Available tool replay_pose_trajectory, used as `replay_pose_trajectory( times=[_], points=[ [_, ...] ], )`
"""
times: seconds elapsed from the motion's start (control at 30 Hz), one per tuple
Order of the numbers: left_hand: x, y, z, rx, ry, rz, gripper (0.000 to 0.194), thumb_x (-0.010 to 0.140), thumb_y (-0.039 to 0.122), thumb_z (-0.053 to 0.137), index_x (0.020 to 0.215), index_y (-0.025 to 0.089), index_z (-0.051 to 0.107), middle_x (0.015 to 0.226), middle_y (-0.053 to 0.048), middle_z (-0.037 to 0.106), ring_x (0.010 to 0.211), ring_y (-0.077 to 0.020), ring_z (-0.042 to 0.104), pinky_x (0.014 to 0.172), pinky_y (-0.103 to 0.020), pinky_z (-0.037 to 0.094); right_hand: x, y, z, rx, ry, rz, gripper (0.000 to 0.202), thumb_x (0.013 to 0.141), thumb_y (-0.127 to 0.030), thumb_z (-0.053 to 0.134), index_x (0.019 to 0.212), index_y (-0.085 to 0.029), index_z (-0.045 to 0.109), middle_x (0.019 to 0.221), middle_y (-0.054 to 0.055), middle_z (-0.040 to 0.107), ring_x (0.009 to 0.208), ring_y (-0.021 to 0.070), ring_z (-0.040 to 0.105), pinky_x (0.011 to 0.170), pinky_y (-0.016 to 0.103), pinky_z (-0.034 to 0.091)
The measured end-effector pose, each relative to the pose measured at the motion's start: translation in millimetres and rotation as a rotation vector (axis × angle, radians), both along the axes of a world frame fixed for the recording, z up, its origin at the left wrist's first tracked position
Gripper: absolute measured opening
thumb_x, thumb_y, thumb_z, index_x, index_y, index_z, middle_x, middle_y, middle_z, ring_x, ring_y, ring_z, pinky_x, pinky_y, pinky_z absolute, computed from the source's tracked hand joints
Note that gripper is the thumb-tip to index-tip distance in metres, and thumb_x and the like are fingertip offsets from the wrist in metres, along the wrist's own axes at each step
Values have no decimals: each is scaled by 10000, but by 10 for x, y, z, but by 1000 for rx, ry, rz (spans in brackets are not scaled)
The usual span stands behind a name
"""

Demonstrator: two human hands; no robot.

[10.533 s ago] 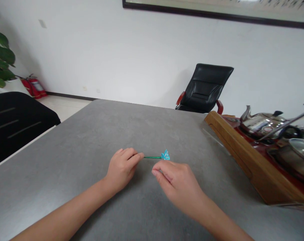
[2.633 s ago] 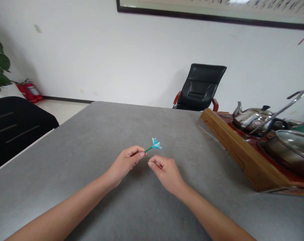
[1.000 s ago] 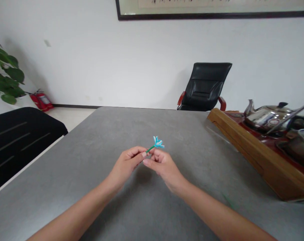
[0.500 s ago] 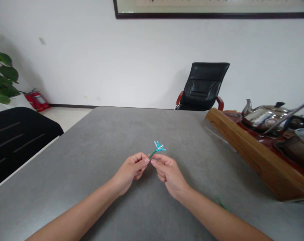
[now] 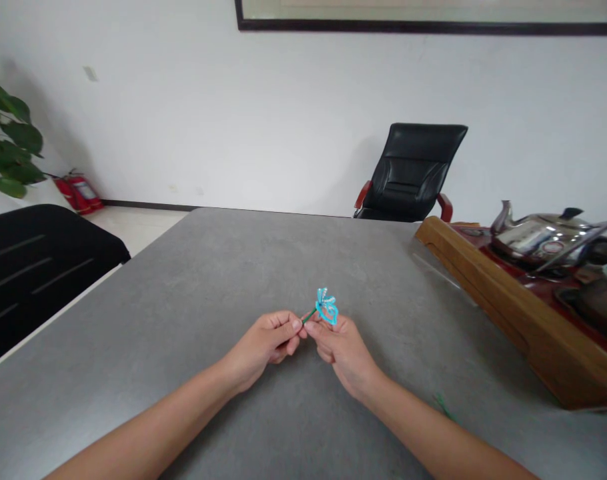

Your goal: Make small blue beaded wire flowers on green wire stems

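A small artificial flower (image 5: 327, 307) with blue-and-white looped petals and a green stem is held above the grey table (image 5: 263, 260). My left hand (image 5: 273, 340) is closed, thumb and forefinger pinching the lower stem. Close beside it, my right hand (image 5: 341, 347) is closed too, its thumb and forefinger on the stem just under the petals. The stem slants up to the right, and its lower end is hidden by the fingers. Beyond my right forearm a thin green strand (image 5: 443, 405) lies on the table.
At the right stands a wooden tea tray (image 5: 488, 307) with a metal kettle (image 5: 543, 235) and a pot on it. A black chair (image 5: 413, 170) is behind the table, and another black chair (image 5: 43, 267) is at the left. A plant (image 5: 11, 133) and red fire extinguishers (image 5: 81, 193) are farther back.
The flower has turned between my fingers, so its petals now face more to the right and toward me. The view has shifted slightly; both hands keep their pinch.
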State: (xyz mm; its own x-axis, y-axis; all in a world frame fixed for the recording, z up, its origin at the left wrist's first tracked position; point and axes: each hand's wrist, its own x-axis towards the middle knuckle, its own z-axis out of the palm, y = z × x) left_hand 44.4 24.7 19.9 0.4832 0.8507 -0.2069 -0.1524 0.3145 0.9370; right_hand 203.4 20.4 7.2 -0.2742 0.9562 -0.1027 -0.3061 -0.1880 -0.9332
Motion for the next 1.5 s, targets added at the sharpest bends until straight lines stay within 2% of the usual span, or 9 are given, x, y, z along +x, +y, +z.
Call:
replay_pose_trajectory(
  times=[0.23, 0.43, 0.57, 0.67, 0.83, 1.07, 1.27, 1.4, 1.5],
  points=[
    [10, -1, -25, 1, 15, 11, 275, 868, 399, 546, 759, 156, 478, 531, 56, 484, 388, -26, 213, 377, -165, 121, -11, 11, -54, -6, -7, -14, 227, 751, -367, 686, 755, -158, 595, 483, -109, 305, 381, 28, 144, 371, 220, 77],
    [-1, 3, -4, 4, 20, -34, 292, 877, 416, 522, 762, 149, 488, 501, 64, 446, 390, -33, 197, 373, -174, 104, -11, 1, -25, 0, -48, -4, 240, 753, -382, 669, 786, -150, 620, 530, -81, 416, 380, 24, 176, 373, 223, 88],
    [10, 10, -28, 39, 44, -44, 295, 883, 433, 502, 783, 156, 489, 534, 63, 458, 396, -36, 203, 378, -173, 123, -12, 5, -12, 2, -54, -34, 257, 734, -389, 682, 774, -143, 621, 517, -83, 410, 380, 27, 186, 377, 226, 88],
    [13, 23, -64, 154, 148, -7, 258, 852, 407, 554, 803, 161, 499, 611, 54, 489, 425, -37, 258, 400, -168, 176, -10, 20, -10, -6, -57, -76, 276, 715, -401, 696, 781, -143, 624, 490, -95, 378, 385, 32, 178, 383, 225, 83],
    [-7, 54, -94, 359, 317, 111, 233, 840, 350, 539, 731, 144, 549, 634, 37, 476, 503, -65, 331, 464, -181, 247, -7, 35, -16, 5, -71, -123, 276, 696, -389, 721, 783, -143, 631, 524, -81, 421, 401, 33, 201, 390, 230, 98],
    [-44, 81, -78, 379, 340, 201, 234, 840, 357, 526, 785, 147, 615, 641, 26, 496, 525, -88, 339, 489, -201, 241, 63, 77, -17, -49, -20, -28, 237, 730, -373, 705, 750, -162, 599, 459, -119, 260, 397, 38, 128, 390, 229, 82],
    [-51, 86, -36, 402, 290, 90, 258, 835, 372, 539, 779, 139, 636, 642, 14, 512, 582, -106, 399, 560, -207, 294, 279, 160, -15, -51, -105, 90, 275, 685, -390, 745, 740, -144, 635, 504, -95, 326, 425, 37, 136, 401, 235, 79],
    [-78, 79, -2, 517, 348, -11, 273, 879, 349, 495, 789, 145, 652, 669, 1, 517, 665, -130, 460, 632, -217, 331, 354, 169, 14, -11, -179, 109, 261, 652, -372, 768, 687, -149, 637, 500, -86, 344, 436, 41, 166, 413, 229, 101],
    [-95, 63, 25, 602, 385, -67, 281, 911, 330, 460, 791, 154, 643, 691, 0, 518, 675, -128, 473, 647, -213, 339, 355, 178, 22, -15, -221, 106, 261, 633, -376, 769, 681, -150, 648, 512, -63, 434, 430, 44, 237, 421, 221, 129]
  ],
)
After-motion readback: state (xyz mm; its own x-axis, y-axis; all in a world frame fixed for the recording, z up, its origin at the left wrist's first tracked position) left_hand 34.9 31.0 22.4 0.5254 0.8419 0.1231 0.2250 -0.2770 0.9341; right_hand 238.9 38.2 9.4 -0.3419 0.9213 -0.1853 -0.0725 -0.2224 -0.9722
